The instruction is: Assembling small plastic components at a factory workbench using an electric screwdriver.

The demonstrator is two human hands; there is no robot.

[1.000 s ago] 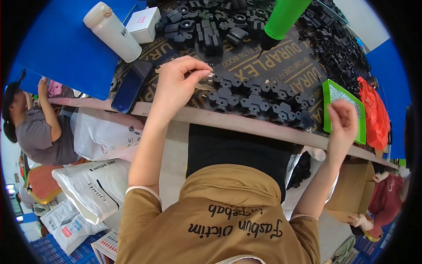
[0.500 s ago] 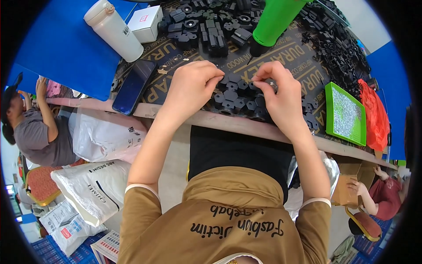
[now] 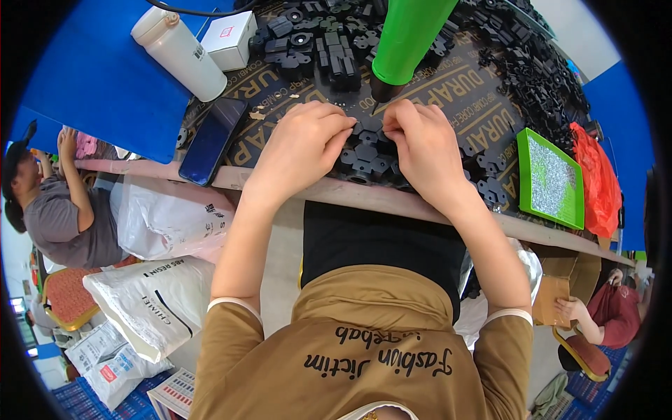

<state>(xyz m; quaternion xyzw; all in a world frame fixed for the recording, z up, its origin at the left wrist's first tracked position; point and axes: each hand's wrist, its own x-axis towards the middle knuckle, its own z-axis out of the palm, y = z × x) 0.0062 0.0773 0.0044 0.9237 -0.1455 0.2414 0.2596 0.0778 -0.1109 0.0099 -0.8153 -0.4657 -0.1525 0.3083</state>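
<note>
Several black plastic parts with hexagonal faces (image 3: 365, 152) stand in a cluster at the table's near edge, between my two hands. My left hand (image 3: 302, 143) is at the cluster's left side, its thumb and fingertips pinched together. At the upper right of the cluster, my right hand (image 3: 425, 145) is also closed in a pinch. Whatever lies between the fingertips of either hand is too small or hidden to make out. Just beyond my hands, a green electric screwdriver (image 3: 411, 42) with a black nose hangs with its thin bit pointing down.
A shallow green tray (image 3: 578, 204) of small silver pieces lies right, beside a red plastic bag (image 3: 597, 182). Black parts (image 3: 339, 56) are heaped at the back. Left are a phone (image 3: 212, 140), a white bottle (image 3: 183, 56) and a white box (image 3: 229, 43). People sit at both sides.
My right hand has moved left, closer to my left hand and over the cluster. The green screwdriver has swung left and nearer. My left hand has hardly moved.
</note>
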